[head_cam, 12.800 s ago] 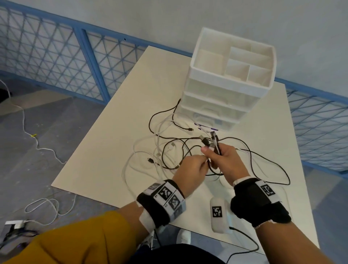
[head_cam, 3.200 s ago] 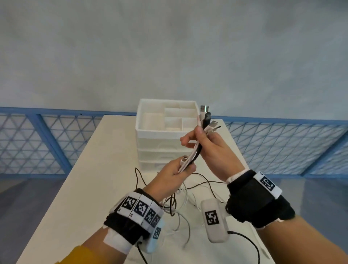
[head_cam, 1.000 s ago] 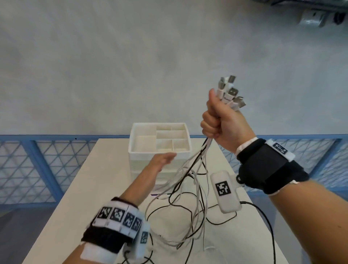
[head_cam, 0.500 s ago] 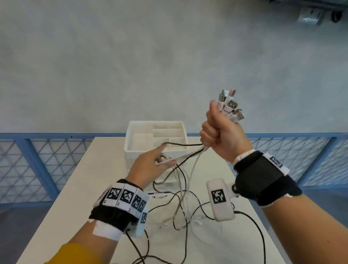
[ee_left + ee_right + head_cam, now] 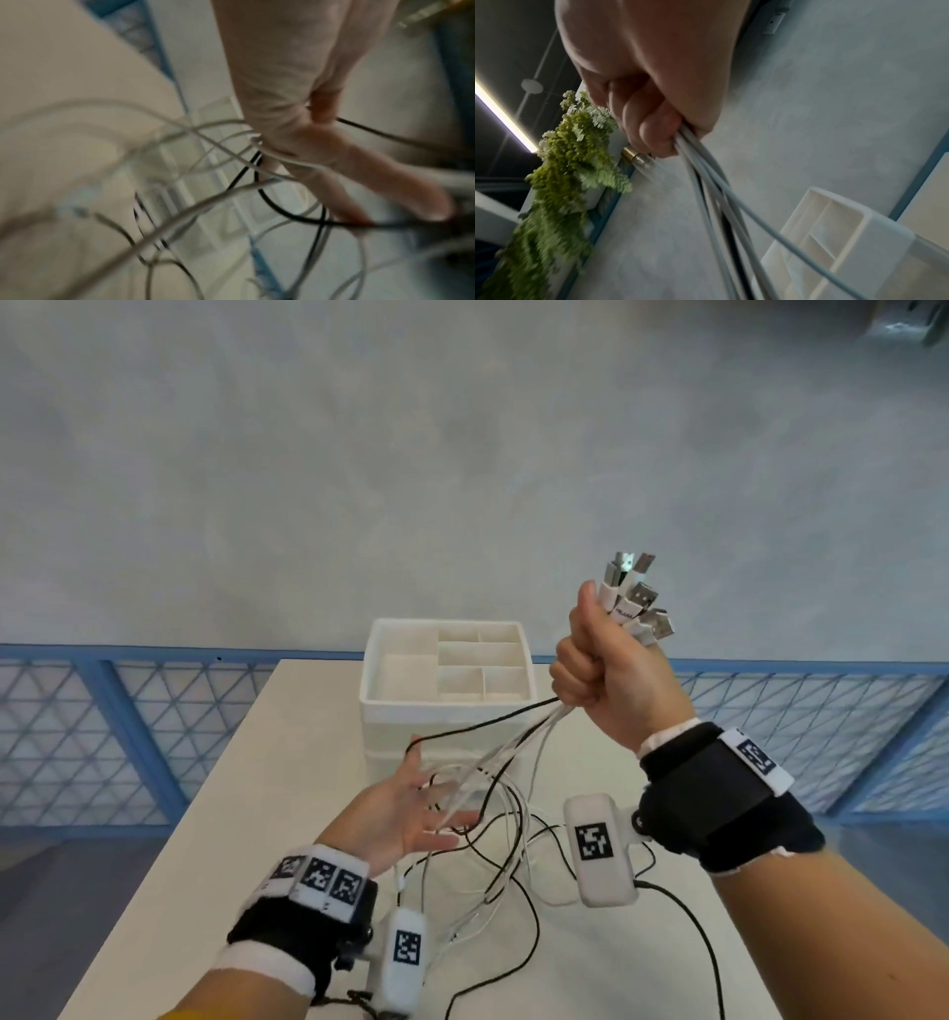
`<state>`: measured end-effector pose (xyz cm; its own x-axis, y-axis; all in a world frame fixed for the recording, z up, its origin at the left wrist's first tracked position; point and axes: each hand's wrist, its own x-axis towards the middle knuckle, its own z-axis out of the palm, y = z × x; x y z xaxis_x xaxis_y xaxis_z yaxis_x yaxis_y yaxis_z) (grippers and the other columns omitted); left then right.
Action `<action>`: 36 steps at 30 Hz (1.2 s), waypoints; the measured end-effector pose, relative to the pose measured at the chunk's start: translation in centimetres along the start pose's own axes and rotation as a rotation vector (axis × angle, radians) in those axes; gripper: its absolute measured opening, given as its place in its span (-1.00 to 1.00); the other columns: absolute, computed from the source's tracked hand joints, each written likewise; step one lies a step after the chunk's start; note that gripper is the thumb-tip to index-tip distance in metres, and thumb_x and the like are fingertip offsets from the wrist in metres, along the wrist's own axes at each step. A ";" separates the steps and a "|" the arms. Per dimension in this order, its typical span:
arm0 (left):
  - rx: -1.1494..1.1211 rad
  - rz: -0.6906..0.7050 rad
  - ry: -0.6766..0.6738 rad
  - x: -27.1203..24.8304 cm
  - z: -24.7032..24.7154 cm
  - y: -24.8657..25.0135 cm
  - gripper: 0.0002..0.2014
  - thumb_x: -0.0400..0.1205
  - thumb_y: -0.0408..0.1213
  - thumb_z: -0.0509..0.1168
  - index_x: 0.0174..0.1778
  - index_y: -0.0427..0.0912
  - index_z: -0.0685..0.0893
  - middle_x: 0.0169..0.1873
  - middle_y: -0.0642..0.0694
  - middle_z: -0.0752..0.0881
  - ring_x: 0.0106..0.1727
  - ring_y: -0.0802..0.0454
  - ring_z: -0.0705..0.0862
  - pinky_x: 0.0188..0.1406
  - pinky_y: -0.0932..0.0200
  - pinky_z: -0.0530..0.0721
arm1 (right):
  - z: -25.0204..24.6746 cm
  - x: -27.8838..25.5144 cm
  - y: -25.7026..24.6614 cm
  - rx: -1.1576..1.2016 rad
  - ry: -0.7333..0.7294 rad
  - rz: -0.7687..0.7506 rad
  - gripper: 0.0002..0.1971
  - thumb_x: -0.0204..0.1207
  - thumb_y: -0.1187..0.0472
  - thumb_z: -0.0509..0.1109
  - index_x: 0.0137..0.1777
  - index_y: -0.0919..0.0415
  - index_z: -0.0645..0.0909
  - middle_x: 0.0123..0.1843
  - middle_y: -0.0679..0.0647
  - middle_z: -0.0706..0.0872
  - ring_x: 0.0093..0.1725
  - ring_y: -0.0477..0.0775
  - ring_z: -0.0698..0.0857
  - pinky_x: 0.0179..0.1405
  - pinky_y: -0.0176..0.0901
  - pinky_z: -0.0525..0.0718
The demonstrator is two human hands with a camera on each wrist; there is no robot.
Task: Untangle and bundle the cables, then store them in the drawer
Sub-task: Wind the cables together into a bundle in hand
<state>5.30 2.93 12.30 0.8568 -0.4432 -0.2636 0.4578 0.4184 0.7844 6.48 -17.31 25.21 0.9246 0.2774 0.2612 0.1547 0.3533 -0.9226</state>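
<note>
My right hand (image 5: 601,680) is raised in a fist and grips a bunch of white and black cables (image 5: 493,814) just below their USB plugs (image 5: 637,603), which stick out above the fist. The strands hang down onto the white table (image 5: 246,814) in loose tangled loops. Lower and nearer me, my left hand (image 5: 405,809) is open with its fingers spread, and several strands run between and across those fingers (image 5: 334,162). In the right wrist view the fist (image 5: 654,81) holds the cables (image 5: 718,192) tight. The white drawer unit (image 5: 390,706) stands behind, all its drawers closed.
The drawer unit (image 5: 859,233) has an open divided tray on top. A blue lattice railing (image 5: 102,737) runs behind the table below a grey wall. A black lead (image 5: 693,932) trails from the right wrist camera across the table. Green foliage (image 5: 559,182) hangs high on the wall.
My left hand has dropped from beside the drawer unit's top towards me and spread its fingers, sliding down the hanging strands. The right fist has stayed raised with the plugs on top.
</note>
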 end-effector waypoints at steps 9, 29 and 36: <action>0.842 0.152 0.423 -0.4 2.0 1.7 -0.61 0.58 -0.10 0.32 0.34 -0.04 0.58 -0.32 0.03 0.74 -0.37 0.06 0.76 -0.35 0.27 0.64 | 0.3 0.5 -0.6 -0.055 -0.015 -0.006 -0.56 0.49 -0.13 0.24 -0.55 0.00 0.26 -0.68 -0.15 0.21 -0.68 -0.15 0.13 -0.66 -0.32 0.07; 1.560 0.642 0.281 2.3 7.8 1.4 -0.83 0.63 -0.08 0.18 -0.06 0.03 0.68 -0.21 -0.01 0.78 -0.09 0.00 0.65 -0.16 0.08 0.10 | -2.6 -2.5 -1.3 -1.164 0.001 0.138 -0.87 0.38 -0.04 0.52 -0.31 -0.06 0.67 -0.57 -0.21 0.58 -0.56 -0.33 0.53 -0.47 -0.50 0.41; 1.451 0.616 0.213 2.3 8.6 2.0 -0.81 0.51 -0.30 0.31 0.01 -0.09 0.74 -0.09 -0.13 0.80 0.01 -0.15 0.69 0.14 -0.06 0.54 | -3.4 -2.5 4.3 -1.307 -0.061 0.203 -0.62 0.28 0.01 0.62 -0.54 -0.07 0.44 -0.56 -0.12 0.47 -0.52 -0.15 0.45 -0.47 -0.28 0.36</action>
<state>6.16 -4.10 18.15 0.8905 -0.3326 0.3104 -0.4550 -0.6494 0.6093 5.98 -19.49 19.62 0.9592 0.2746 0.0674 0.2676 -0.8048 -0.5298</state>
